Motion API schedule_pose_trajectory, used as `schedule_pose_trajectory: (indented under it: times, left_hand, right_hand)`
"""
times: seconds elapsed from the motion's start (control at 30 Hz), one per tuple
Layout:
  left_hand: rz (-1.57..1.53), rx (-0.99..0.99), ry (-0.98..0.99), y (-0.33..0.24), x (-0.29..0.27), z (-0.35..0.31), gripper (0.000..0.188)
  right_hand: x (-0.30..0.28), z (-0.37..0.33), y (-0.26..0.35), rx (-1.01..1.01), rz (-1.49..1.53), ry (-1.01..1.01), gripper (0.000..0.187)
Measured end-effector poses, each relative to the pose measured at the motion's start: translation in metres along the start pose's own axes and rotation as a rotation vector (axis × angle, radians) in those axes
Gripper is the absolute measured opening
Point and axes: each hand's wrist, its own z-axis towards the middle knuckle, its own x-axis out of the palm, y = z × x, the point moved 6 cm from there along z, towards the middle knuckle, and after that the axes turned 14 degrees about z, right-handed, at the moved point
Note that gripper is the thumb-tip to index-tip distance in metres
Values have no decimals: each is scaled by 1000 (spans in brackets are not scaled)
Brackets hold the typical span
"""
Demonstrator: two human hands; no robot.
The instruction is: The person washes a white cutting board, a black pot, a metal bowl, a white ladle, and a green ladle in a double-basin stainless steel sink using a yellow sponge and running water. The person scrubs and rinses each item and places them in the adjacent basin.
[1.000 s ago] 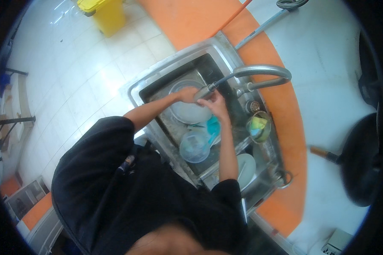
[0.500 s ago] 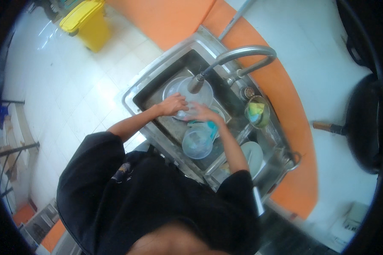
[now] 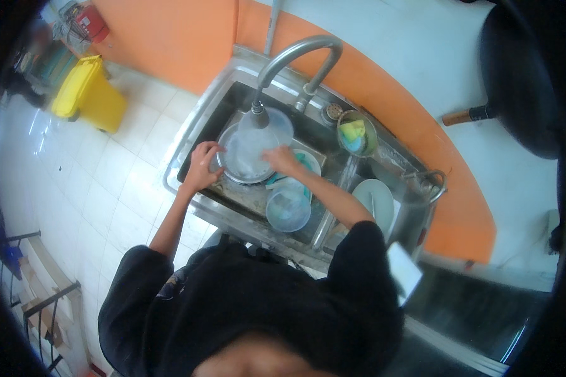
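Under the faucet's spray head (image 3: 256, 117) a round translucent bowl (image 3: 245, 157) is tilted in the sink, with whitish water or glare over its inside. My left hand (image 3: 201, 166) curls its fingers and thumb at the bowl's left rim. At its right side, my right hand (image 3: 283, 161) has bent fingertips on the rim or just inside it; exact contact is slightly blurred. Another translucent bowl (image 3: 282, 122) sits partly hidden behind. Nearer me stands a smaller clear bowl (image 3: 288, 210), beside a pale dish (image 3: 313, 164) and a teal item (image 3: 283, 180) of unclear kind.
An arched metal faucet (image 3: 305, 43) rises over the back of the steel sink (image 3: 176, 166). On the ledge is a container with sponges (image 3: 353, 134). The right basin holds a pale plate (image 3: 373, 201). A dark wok (image 3: 519, 88) lies on the white counter. Far left stands a yellow bin (image 3: 88, 94).
My left hand has moved left, away from my right hand, to the bowl's left rim. The bowl sits lower and is tilted differently. The whole view has turned and shifted.
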Motion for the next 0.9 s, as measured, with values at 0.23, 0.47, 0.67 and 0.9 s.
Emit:
schedule_pose_trajectory:
  times: [0.23,0.47,0.67,0.9]
  left_hand:
    - [-164,-161,34,10,12,-25,39]
    - [-240,-261,50,19,14,-39,36]
    - [-254,-353,114,37,33,-58,36]
    - [-400,-379,102,38,65,-49,31]
  right_hand:
    - [18,16,19,-165,131,123,13]
    - [-24,-16,18,-105,236,-112,10]
    - [-70,-69,-4,-88,570,-261,13]
    - [-43,-124,-75,447,1545,-504,12]
